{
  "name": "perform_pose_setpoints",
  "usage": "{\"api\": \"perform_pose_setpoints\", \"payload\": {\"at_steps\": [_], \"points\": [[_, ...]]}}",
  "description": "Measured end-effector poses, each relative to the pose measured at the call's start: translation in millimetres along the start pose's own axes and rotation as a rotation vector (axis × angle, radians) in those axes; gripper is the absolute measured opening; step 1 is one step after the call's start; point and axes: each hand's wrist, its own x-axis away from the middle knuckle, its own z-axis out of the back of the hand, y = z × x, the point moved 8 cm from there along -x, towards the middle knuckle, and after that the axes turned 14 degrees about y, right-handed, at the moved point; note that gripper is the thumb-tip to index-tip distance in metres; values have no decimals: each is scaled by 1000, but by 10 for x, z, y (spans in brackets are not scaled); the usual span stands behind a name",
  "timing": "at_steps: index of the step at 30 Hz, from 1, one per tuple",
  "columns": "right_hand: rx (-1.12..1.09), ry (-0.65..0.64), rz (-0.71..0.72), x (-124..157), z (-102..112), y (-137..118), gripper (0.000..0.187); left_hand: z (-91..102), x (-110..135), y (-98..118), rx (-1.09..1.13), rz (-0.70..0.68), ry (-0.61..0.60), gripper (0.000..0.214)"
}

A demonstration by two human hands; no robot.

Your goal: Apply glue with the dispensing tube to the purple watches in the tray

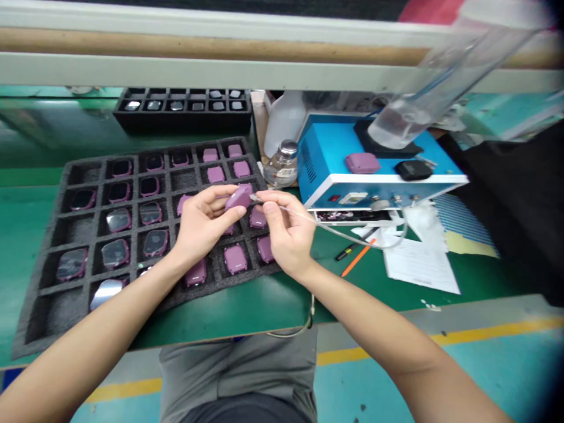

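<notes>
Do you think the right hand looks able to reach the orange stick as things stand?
Probably yes: the orange stick lies mostly uncovered nearby, though the right hand holds a thin cord.

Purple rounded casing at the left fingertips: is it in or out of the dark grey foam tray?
Out: the left hand holds the purple casing above the foam tray.

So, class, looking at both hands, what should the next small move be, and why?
Probably the right hand should ease the cord tip against the held purple case, with the left hand steadying it. The left hand grips the case with one end facing the tip, and the tip sits right beside that end; whether they touch is too small to tell.
</notes>
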Motion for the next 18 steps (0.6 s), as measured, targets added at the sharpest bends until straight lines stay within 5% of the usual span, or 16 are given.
{"api": "perform_pose_setpoints", "payload": {"at_steps": [18], "points": [[-52, -7, -34, -6, -35, 57, 19, 19, -13, -5, -9, 19, 7, 51]]}}
